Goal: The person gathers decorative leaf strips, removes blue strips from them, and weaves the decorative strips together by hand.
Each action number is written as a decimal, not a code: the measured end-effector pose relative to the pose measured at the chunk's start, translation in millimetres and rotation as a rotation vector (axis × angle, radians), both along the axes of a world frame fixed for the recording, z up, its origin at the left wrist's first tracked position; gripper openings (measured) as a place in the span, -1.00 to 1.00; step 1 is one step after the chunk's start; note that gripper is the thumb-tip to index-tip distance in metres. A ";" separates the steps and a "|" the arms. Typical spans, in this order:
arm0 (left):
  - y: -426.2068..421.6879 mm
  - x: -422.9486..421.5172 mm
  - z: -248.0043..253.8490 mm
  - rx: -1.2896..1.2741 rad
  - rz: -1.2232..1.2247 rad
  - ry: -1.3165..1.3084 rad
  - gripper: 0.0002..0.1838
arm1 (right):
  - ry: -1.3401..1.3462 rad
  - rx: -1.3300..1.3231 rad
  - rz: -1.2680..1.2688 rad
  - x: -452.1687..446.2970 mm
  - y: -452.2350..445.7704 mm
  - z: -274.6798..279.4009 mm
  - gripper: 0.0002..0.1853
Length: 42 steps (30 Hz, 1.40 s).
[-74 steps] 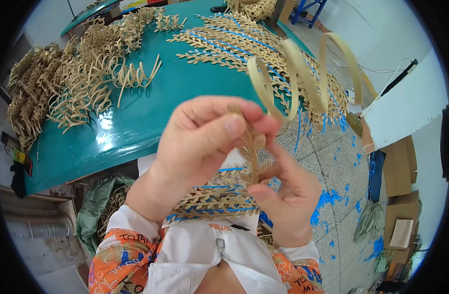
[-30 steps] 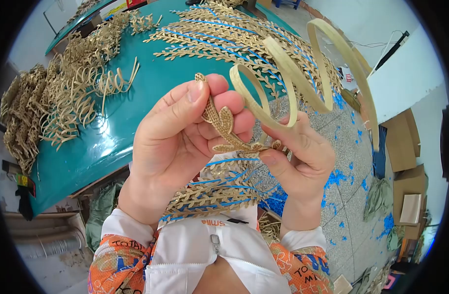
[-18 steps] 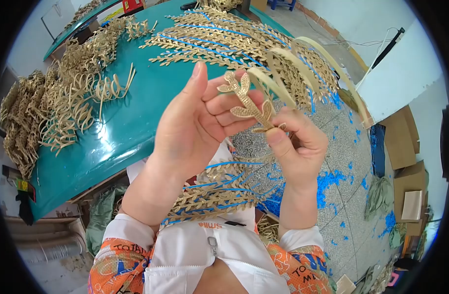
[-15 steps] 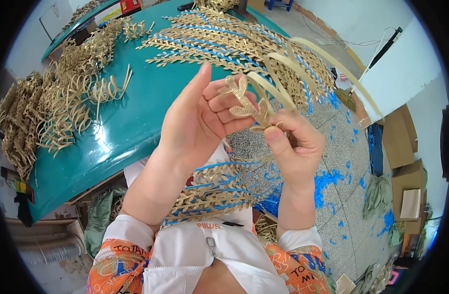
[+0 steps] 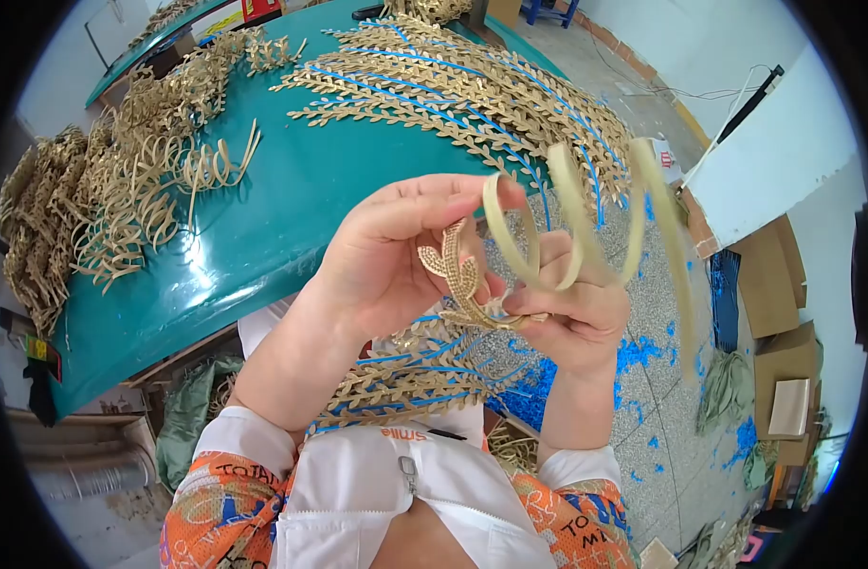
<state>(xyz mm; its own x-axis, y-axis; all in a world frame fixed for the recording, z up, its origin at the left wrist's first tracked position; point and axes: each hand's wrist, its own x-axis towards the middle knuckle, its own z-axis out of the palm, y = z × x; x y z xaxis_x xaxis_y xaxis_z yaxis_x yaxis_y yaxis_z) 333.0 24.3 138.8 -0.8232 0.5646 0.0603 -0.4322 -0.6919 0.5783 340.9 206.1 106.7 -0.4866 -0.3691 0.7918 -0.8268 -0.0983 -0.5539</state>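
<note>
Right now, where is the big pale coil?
In the head view, the coil loops right of centre, beside the right hand, with the leafy strips on the table beyond it.

- Table (image 5: 263, 185): green, glossy, glare at left.
- Left on table: bunched strips (image 5: 43, 237), gold, heaped; coils (image 5: 182, 180) just beside, loose ends sticking out.
- Far right on table: leaf strips (image 5: 510, 90), gold, side by side, some overlapping; blue strands (image 5: 599, 201) among them; ends hang over edge.
- Floor (image 5: 666, 450): gray, speckled; blue scraps (image 5: 524, 396) scattered, 1 dense patch.
- 2nd table behind: red box (image 5: 260, 9).
</note>
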 end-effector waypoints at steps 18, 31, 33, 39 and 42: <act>43.2 -4.0 -28.9 -0.177 0.478 0.472 -0.79 | -0.295 -0.174 -0.431 17.5 -8.8 1.8 -0.58; -3.1 -13.9 17.8 0.019 0.418 0.389 -0.72 | -0.565 -0.214 -0.212 16.8 -10.8 -7.5 -0.63; -11.2 -12.1 18.5 0.030 0.409 0.379 -0.71 | -0.540 -0.228 -0.260 19.6 -10.5 5.6 -0.69; -26.9 -3.9 16.3 0.132 0.311 0.353 -0.69 | -0.209 -0.045 -0.476 28.6 -18.2 33.1 -0.79; -31.3 1.0 19.8 0.190 0.235 0.315 -0.69 | -0.138 -0.008 -0.457 26.3 -19.0 36.9 -0.77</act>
<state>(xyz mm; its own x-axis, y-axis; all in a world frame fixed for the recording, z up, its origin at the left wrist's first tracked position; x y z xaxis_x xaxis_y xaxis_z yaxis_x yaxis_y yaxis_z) 334.0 -6.9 158.7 -0.8530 0.3184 0.4136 -0.0732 -0.8576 0.5092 367.2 187.0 143.6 -0.6988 -0.0866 0.7100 -0.7047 0.2537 -0.6626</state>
